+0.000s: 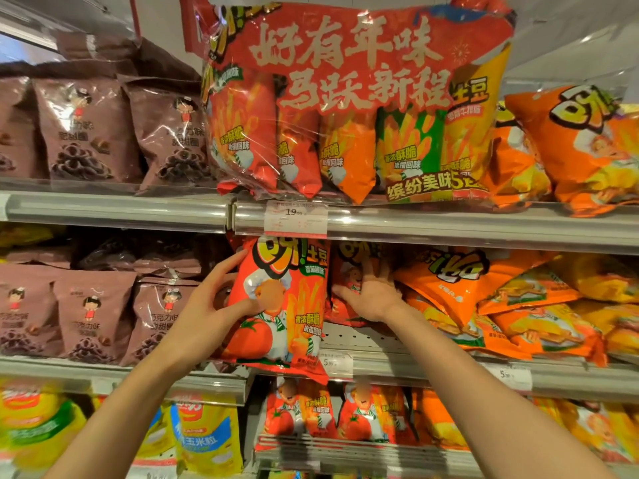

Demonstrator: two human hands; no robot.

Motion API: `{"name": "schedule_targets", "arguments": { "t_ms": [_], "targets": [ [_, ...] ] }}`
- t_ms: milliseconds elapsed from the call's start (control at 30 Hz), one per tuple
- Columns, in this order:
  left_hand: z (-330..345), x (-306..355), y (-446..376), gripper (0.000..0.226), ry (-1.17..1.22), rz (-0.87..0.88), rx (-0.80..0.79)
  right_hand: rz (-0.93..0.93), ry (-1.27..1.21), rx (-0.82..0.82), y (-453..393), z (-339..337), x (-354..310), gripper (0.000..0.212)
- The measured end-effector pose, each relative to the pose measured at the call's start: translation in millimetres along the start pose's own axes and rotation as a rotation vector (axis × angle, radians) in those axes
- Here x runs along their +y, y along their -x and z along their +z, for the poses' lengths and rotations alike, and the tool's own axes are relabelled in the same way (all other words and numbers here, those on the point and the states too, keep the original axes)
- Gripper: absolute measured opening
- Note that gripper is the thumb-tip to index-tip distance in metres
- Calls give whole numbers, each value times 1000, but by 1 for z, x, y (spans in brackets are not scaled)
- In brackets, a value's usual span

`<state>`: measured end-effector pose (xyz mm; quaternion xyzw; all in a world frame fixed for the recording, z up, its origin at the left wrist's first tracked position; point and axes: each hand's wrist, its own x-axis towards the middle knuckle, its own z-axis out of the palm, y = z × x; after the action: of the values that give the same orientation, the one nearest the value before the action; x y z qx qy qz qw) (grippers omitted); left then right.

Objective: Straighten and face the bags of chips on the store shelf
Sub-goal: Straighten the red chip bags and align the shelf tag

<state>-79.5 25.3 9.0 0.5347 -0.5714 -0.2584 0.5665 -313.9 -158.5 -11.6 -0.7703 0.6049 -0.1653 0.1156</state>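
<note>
A: Where is the bag being faced?

B: The red tomato chip bag (pixel 281 305) stands upright at the front edge of the middle shelf (pixel 449 369), its bottom hanging slightly over the rail beside the 5.90 price tag (pixel 334 363).

A: And the left hand?

B: The left hand (pixel 211 305) grips that bag's left edge. The fingers (pixel 228 262) reach up along the side and behind it, and the thumb presses across the printed front.

A: The right hand?

B: The right hand (pixel 371 293) is just right of the bag, reaching deeper into the shelf. Its fingers are spread and laid flat against a second red bag (pixel 345 271) standing behind; they look released rather than clenched, though motion blur hides the tips.

A: What lies right of those fingers?

B: A heap of orange chip bags (pixel 484 299), tilted and lying over each other, 1 with its logo upside down.

A: Left of the left fingers?

B: Brown chocolate snack bags (pixel 93 319) standing in a row, facing out.

A: Above the fingers?

B: On the top shelf, a big red multipack (pixel 352 105) holding 5 small bags, with a 19.90 tag (pixel 295 219) under it.

A: Below?

B: More red tomato bags (pixel 332 416) upright on the lower shelf, and yellow bags (pixel 204 433) to their left.
</note>
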Motion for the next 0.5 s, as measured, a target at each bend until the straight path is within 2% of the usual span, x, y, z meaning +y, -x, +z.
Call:
{"name": "schedule_targets", "arguments": {
  "t_ms": [133, 233, 333, 500],
  "targets": [
    [4, -3, 1, 71, -11, -13, 18, -27, 43, -67, 0, -13, 6, 92],
    [5, -5, 2, 70, -6, -24, 19, -38, 37, 24, 1, -7, 7, 79],
    [5, -6, 1, 70, -3, -29, 23, -122, -46, 174, -2, 1, 7, 82],
    [6, -6, 0, 70, 1, -32, 20, -140, -78, 192, -14, 8, 6, 86]
  ]
}}
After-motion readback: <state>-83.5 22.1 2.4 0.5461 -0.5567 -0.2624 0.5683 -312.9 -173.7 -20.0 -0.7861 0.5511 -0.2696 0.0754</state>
